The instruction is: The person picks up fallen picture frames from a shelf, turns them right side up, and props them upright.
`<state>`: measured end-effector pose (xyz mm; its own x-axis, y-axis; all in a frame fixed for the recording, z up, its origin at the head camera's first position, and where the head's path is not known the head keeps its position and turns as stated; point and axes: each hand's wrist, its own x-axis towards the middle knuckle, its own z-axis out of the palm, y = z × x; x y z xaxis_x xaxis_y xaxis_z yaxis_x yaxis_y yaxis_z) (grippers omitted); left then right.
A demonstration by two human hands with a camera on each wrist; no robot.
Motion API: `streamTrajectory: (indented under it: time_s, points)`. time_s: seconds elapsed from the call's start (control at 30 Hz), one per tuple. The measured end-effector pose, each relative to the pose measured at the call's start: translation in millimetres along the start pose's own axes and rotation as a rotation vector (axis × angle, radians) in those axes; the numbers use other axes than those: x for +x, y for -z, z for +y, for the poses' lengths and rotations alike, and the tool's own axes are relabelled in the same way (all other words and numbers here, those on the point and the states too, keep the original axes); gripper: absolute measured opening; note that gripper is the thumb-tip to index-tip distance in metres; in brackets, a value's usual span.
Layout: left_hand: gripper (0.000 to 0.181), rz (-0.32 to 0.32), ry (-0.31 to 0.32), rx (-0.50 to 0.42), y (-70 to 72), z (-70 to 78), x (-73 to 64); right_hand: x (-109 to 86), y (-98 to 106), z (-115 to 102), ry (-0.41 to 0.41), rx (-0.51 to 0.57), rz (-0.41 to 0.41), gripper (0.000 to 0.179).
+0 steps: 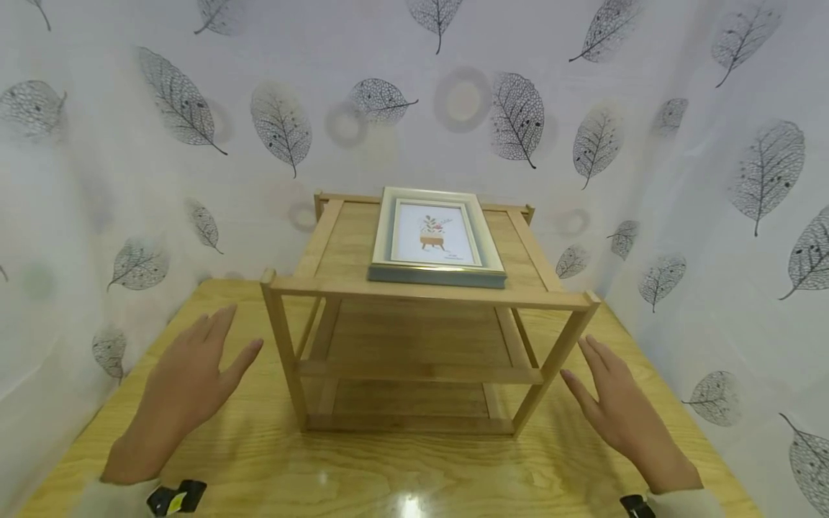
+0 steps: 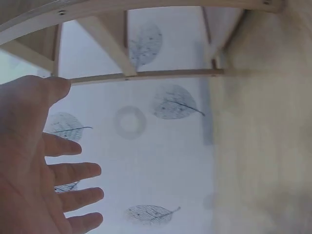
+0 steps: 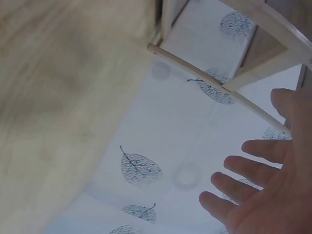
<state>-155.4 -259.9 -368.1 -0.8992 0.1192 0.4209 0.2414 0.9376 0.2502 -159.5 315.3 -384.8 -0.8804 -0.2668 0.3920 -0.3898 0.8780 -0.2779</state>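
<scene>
A three-tier wooden shelf rack [image 1: 414,372] stands on the table in the middle of the head view. On its top board lies a picture frame [image 1: 492,248] with a cream and blue-grey border, face up, showing a potted plant on a stand. My left hand [image 1: 188,381] is held beside the rack's left front post, fingers straight and thumb spread, holding nothing. Beyond the right front post my right hand [image 1: 618,410] is likewise stretched out with straight fingers. Both wrist views show bare palms turned toward the rack, with its posts and rails [image 2: 170,73] behind the fingers.
The wood-grain table [image 1: 363,475] lies under the rack. White curtain-like sheeting [image 1: 414,151] with a dark leaf print surrounds it at the back and both sides. Black straps [image 1: 176,498] are worn at the wrists.
</scene>
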Motion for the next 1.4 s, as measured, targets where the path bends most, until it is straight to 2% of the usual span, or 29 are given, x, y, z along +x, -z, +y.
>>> streamTrajectory:
  time_s: [0.1,0.23,0.47,0.63,0.8,1.07,1.4]
  points:
    - [0.075,-0.020,0.029,-0.065,11.5,3.3,9.5,7.3,9,-1,0.026,0.001,0.038,0.062]
    - [0.071,-0.013,0.050,-0.129,28.2,11.3,22.3,18.6,23,-3,0.059,-0.011,0.103,0.054]
    - [0.068,-0.025,0.118,-0.199,55.2,24.3,44.3,41.4,54,-9,0.058,-0.010,0.152,0.045]
    - [0.067,-0.016,0.144,-0.245,71.6,35.0,59.5,59.2,77,-18,0.011,0.037,0.223,0.038]
    - [0.067,0.005,0.160,-0.271,86.6,48.7,74.0,78.5,97,-30,-0.056,0.052,0.263,0.038]
    - [0.073,0.000,0.171,-0.289,107.5,78.6,91.0,105.3,118,-54,-0.096,0.096,0.296,0.039]
    - [0.061,0.057,0.068,-0.232,115.8,119.3,108.9,127.7,129,-89,-0.147,0.161,0.257,0.047]
